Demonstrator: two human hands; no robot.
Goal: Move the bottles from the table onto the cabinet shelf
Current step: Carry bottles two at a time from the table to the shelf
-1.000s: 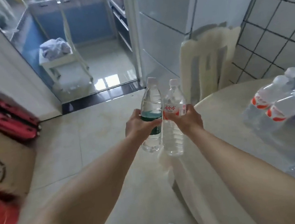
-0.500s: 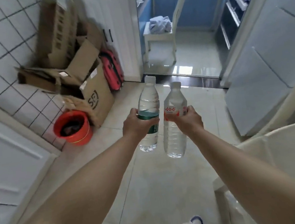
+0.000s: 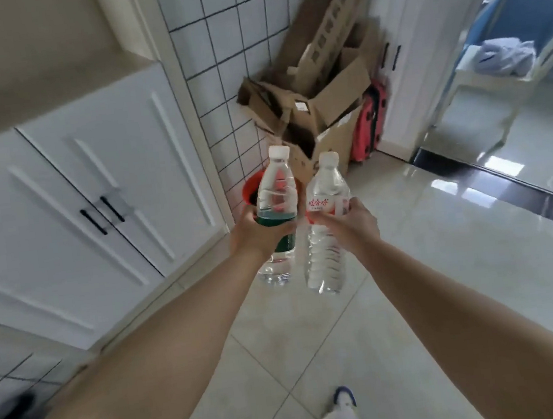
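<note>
My left hand (image 3: 256, 234) grips a clear water bottle with a green label (image 3: 274, 195) around its middle, held upright. Beside it, my right hand (image 3: 349, 223) grips a second clear bottle with a red and white label (image 3: 325, 200), also upright; the two bottles nearly touch. Both hang above the tiled floor in front of me. A white cabinet (image 3: 71, 205) with two doors and black handles stands at the left, with an open beige shelf (image 3: 29, 82) above the doors. The table is out of view.
Opened cardboard boxes (image 3: 317, 97) pile up in the tiled corner ahead, with a red bucket (image 3: 252, 191) partly behind the bottles and a red case (image 3: 367, 126) to the right. A doorway with a dark threshold (image 3: 506, 179) opens at the right. My foot (image 3: 342, 405) shows below.
The view has swung left from the table past the doorway; the cabinet now fills the left side. Both hands keep the same hold on the bottles.
</note>
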